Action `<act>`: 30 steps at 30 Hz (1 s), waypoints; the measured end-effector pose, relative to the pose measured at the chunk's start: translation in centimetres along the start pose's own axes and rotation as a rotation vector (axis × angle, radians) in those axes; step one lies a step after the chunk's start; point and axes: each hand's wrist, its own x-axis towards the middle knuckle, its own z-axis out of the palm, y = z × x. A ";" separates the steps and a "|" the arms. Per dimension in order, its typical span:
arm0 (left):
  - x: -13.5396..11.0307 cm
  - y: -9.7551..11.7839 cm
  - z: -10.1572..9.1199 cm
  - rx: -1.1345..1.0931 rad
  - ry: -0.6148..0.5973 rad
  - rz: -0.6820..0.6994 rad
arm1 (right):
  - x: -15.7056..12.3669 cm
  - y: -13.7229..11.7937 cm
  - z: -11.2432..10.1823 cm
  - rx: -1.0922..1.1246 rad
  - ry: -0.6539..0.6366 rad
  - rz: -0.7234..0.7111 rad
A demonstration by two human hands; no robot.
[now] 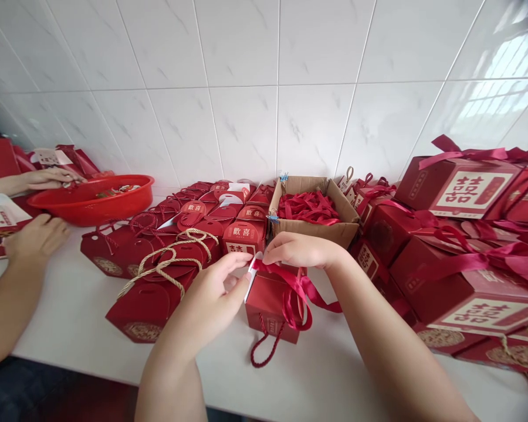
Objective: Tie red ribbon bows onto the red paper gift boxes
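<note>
A small red gift box (268,293) stands on the table in front of me, a dark red cord handle (268,353) hanging down its near side. My left hand (225,286) grips the box's white-edged upper flap from the left, thumb against the flap. From the right, my right hand (297,249) pinches a crimson ribbon (297,287) at the top of that flap. The ribbon's loose length loops across the box and trails rightward onto the table. My right fingertips and the spot where the ribbon meets the flap are partly hidden.
Behind my hands sits a cardboard box (343,230) of loose ribbons (308,206). Ribboned gift boxes (462,269) are stacked at right; corded boxes (145,305) crowd the left. Farther left, a co-worker's hand (37,237) is near a red basin (92,202). A tiled wall (246,53) backs the table.
</note>
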 end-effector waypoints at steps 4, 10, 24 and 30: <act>0.1 0.4 -0.2 -0.076 0.097 -0.008 | -0.5 -0.1 -0.2 -0.071 0.019 0.032; -0.4 1.7 -0.6 -0.371 0.340 0.070 | -1.9 -0.5 -0.9 -0.218 0.116 0.011; -1.7 1.9 -2.2 -0.933 0.762 0.466 | -6.1 -1.5 -1.9 -0.590 0.101 0.246; -1.6 1.2 -2.2 -0.910 0.816 0.442 | -5.3 -1.3 -1.3 -0.598 -0.026 0.278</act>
